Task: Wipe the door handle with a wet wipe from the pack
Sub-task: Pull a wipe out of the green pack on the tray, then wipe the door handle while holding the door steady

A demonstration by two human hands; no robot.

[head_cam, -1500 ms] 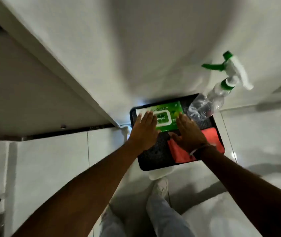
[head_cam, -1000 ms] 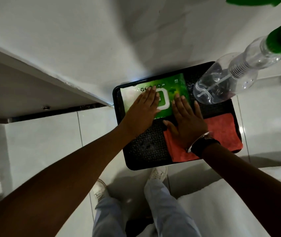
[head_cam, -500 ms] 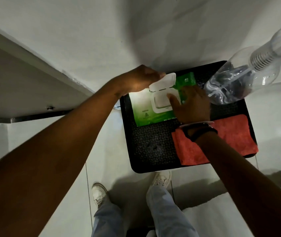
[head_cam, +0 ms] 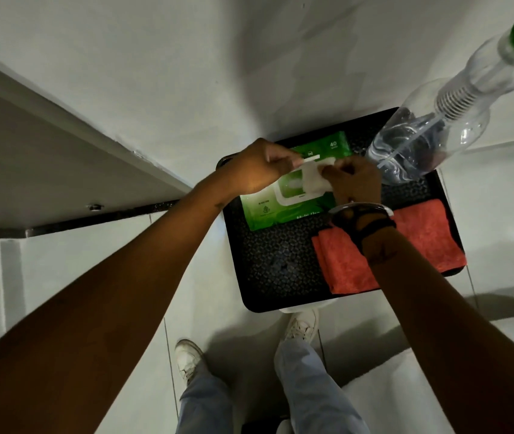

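A green wet wipe pack (head_cam: 268,205) lies at the far left of a black tray (head_cam: 268,267). Its white flip lid stands raised. My left hand (head_cam: 258,170) pinches the raised lid from the left. My right hand (head_cam: 355,183) pinches a white wet wipe (head_cam: 313,181) that sticks up out of the pack's opening. No door handle is in view.
A clear spray bottle (head_cam: 431,136) with a green collar stands on the tray's far right corner. A folded red cloth (head_cam: 428,239) lies on the tray's near right. A white wall is behind, a door edge (head_cam: 70,120) to the left, and my shoes are on the tiled floor below.
Both hands lay flat on the shut pack. The left hand then flipped the lid up, and the right hand now pulls a white wipe up out of the opening.
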